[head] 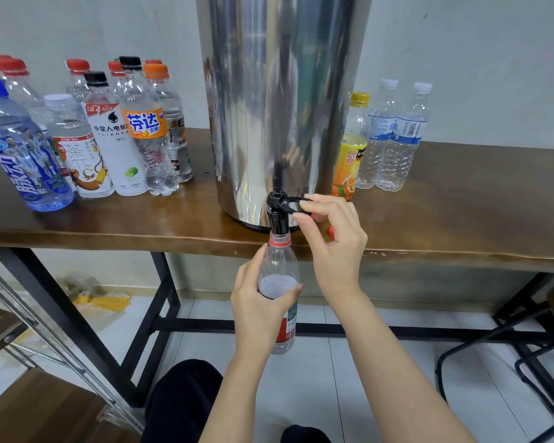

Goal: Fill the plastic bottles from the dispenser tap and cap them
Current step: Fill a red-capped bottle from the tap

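Brown counter (461,203), pale wall behind. At left, capped bottles, labels reading 脉动 (16,177), 茶π (79,155), 外星人 (109,127), 芬达 (143,123). Steel dispenser (279,91) stands centre. Left grip (259,305) is wrapped round the uncapped bottle (280,266) at its label; long axis runs 12 to 6, mouth at 6 o'clock of the tap (277,217). Right grip (333,241), nearer the lever (290,203), pinches it at 3 o'clock of the tap. Red cap (331,231) lies behind that hand. Right: yellow-capped orange drink (349,155), two water bottles (403,132), print unreadable.
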Motion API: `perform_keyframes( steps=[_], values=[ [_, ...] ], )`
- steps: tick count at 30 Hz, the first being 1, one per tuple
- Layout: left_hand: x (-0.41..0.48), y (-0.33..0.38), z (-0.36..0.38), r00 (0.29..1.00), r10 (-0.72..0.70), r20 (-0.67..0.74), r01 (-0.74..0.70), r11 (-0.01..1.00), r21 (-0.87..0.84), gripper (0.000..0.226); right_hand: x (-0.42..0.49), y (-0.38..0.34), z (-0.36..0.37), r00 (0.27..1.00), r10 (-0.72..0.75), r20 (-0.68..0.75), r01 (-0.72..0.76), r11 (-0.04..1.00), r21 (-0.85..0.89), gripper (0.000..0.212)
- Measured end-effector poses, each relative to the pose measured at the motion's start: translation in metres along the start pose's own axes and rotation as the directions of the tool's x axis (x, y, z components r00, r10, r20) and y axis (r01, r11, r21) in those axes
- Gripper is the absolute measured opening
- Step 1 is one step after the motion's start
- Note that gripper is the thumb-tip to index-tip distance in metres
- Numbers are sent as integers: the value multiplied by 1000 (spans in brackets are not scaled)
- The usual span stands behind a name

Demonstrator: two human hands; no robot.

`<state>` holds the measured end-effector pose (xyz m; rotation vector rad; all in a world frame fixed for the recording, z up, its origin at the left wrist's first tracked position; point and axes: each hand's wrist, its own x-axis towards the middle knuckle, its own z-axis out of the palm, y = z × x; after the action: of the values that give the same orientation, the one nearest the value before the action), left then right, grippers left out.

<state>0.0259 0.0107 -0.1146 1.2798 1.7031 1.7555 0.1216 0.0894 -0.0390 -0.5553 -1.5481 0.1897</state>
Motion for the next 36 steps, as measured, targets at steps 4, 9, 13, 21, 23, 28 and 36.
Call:
perform_keyframes(
  steps=[4,9,13,21,23,28,36],
  values=[
    [0,1,0,1000,7,2,-7,1000,10,83,0,0,0,1000,-7,-6,7,1000,5,24],
    [0,1,0,1000,5,3,-5,1000,9,82,0,0,0,1000,-9,-3,9,1000,13,24],
    [0,2,0,1000,-1,6,1,1000,5,82,0,0,0,1000,-4,-4,4,1000,7,23],
    [-2,2,-1,1000,-21,7,21,1000,4,86,-2,0,1,1000,3,-7,-3,1000,16,25],
    [-2,3,-1,1000,-24,8,24,1000,5,86,-2,0,1,1000,9,-5,-9,1000,16,25],
    [-3,5,-2,1000,-26,10,26,1000,7,84,-2,0,2,1000,12,-13,-11,1000,18,22],
    [-2,6,-1,999,-34,7,34,999,4,84,-3,1,2,1000,12,-13,-11,1000,22,23]
  ],
)
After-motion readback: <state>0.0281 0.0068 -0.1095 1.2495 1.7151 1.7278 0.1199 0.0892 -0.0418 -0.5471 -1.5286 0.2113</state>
